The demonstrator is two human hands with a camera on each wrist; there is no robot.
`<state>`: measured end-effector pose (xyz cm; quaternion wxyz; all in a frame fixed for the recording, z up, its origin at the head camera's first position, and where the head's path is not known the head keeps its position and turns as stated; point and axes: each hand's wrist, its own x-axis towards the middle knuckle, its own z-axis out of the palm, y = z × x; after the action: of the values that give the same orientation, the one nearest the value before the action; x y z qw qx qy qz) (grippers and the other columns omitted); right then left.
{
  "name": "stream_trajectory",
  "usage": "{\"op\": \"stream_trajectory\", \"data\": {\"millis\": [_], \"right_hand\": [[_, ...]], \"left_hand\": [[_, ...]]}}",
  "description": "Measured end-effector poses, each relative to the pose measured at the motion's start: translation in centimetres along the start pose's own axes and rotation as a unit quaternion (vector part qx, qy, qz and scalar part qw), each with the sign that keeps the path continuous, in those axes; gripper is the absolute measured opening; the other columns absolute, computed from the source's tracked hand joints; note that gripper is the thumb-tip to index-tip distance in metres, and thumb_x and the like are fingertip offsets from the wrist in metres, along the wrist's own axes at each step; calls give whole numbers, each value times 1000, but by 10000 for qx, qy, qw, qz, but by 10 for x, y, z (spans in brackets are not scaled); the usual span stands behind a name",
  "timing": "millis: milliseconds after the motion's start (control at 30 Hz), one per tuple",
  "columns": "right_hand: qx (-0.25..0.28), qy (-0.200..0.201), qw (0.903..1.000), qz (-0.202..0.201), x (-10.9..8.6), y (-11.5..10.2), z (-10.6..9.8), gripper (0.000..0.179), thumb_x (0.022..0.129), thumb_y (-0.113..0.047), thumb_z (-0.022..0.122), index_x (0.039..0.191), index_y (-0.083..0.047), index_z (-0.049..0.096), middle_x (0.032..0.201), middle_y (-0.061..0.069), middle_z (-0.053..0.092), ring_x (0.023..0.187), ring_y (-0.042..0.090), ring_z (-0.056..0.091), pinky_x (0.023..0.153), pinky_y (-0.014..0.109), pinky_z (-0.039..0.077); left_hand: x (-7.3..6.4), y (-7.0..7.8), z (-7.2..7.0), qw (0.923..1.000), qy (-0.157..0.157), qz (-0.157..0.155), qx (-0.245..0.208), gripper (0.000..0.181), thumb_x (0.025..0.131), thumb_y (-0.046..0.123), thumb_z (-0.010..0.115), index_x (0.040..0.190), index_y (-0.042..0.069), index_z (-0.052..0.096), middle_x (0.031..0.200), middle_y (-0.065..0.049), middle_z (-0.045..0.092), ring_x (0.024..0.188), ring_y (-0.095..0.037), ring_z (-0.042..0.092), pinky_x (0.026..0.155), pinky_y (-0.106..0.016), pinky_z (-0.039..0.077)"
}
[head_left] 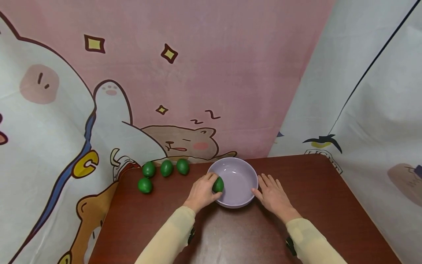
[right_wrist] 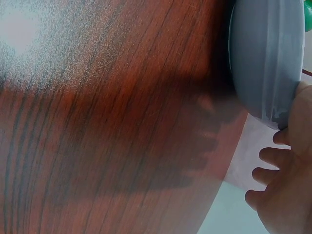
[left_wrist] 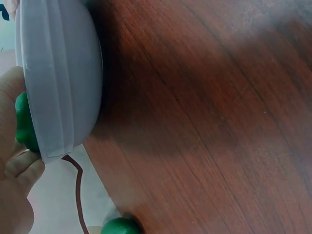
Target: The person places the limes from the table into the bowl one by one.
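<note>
A pale purple bowl [head_left: 237, 176] stands on the brown table. At its left rim my left hand [head_left: 202, 191] holds a green lime-like fruit [head_left: 218, 184] between thumb and fingers, over the inside of the bowl. The left wrist view shows the same green fruit [left_wrist: 25, 122] partly hidden behind the bowl wall [left_wrist: 63, 73]. On the bowl's right side, my right hand [head_left: 273, 194] has its fingers spread and straight, with the thumb at the rim. In the right wrist view these fingers [right_wrist: 273, 158] reach past the bowl's outer wall [right_wrist: 265, 58].
Several more green fruits [head_left: 166, 168] lie at the table's back left, one [head_left: 145, 185] nearer to me. The wooden table [head_left: 230, 234] ends at a cloth backdrop [head_left: 230, 73] with cartoon animals. A white cloth [head_left: 372, 110] hangs on the right.
</note>
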<state>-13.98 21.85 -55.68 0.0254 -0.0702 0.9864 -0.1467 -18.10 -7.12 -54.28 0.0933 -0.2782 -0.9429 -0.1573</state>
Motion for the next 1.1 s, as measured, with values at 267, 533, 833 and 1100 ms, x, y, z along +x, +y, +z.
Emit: {"op": "stream_trajectory", "data": {"millis": [267, 533, 833, 1100], "right_hand": [[49, 33, 10000, -50, -1, 0, 0, 72, 105, -45, 55, 154, 6, 41, 158, 31, 38, 150, 51, 27, 121, 65, 21], [52, 74, 9999, -83, -1, -1, -1, 72, 105, -45, 55, 153, 6, 42, 158, 31, 38, 149, 52, 28, 120, 66, 21], [41, 40, 10000, -60, -1, 0, -1, 73, 105, -46, 55, 154, 6, 40, 159, 31, 37, 150, 51, 27, 121, 65, 20], [54, 7, 10000, -54, -1, 0, -1, 72, 105, -45, 55, 154, 6, 40, 159, 31, 37, 150, 51, 27, 121, 65, 21]], "left_hand": [[2, 1, 4, 9998, -144, 104, 83, 53, 78, 37, 88, 119, 12, 66, 119, -5, 66, 107, -25, 66, 95, -38, 54], [7, 1, 4, 9987, -504, 56, -70, 51, 79, 34, 89, 119, 10, 67, 121, -7, 68, 115, -25, 65, 118, -42, 38], [13, 3, 3, 9948, -1005, -164, 92, 51, 82, 35, 85, 123, 10, 68, 125, -6, 68, 118, -22, 63, 122, -43, 31], [15, 6, 3, 9923, -1178, -241, 288, 53, 82, 36, 85, 124, 9, 68, 125, -7, 69, 119, -21, 63, 124, -41, 29]]}}
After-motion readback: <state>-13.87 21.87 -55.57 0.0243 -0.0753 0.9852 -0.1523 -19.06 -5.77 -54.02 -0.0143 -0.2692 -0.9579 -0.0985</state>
